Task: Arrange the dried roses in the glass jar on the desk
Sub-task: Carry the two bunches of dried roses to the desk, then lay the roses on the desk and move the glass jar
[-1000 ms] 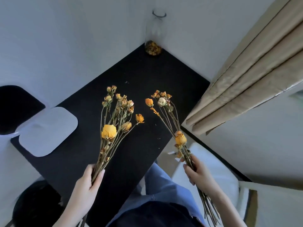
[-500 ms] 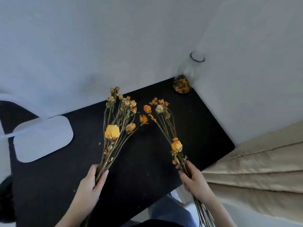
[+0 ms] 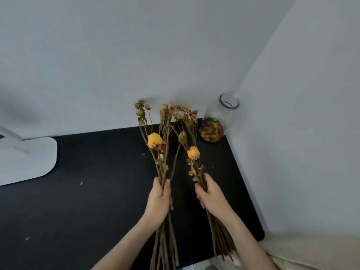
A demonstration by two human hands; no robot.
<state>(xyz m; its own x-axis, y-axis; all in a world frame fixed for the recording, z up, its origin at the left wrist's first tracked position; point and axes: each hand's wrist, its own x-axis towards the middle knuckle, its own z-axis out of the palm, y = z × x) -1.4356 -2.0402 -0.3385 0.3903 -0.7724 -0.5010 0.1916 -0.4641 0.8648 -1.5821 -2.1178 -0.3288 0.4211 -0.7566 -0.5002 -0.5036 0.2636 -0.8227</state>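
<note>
Dried roses (image 3: 154, 141) in two bunches above the table (image 3: 97, 201), left hand (image 3: 158, 201) and right hand (image 3: 211, 195) each w/ grip wrapped round stems. Glass jar (image 3: 224, 117) sits far-right corner, narrow neck. Prob. best merge bunches, level stem ends, feed slowly.

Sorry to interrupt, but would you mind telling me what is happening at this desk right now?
A person is holding two bunches of dried roses above the black desk. The left hand grips the left bunch by its stems, and the right hand grips the right bunch. The glass jar stands in the desk's far right corner, with loose dried petals at its bottom and no stems in it yet.
</note>
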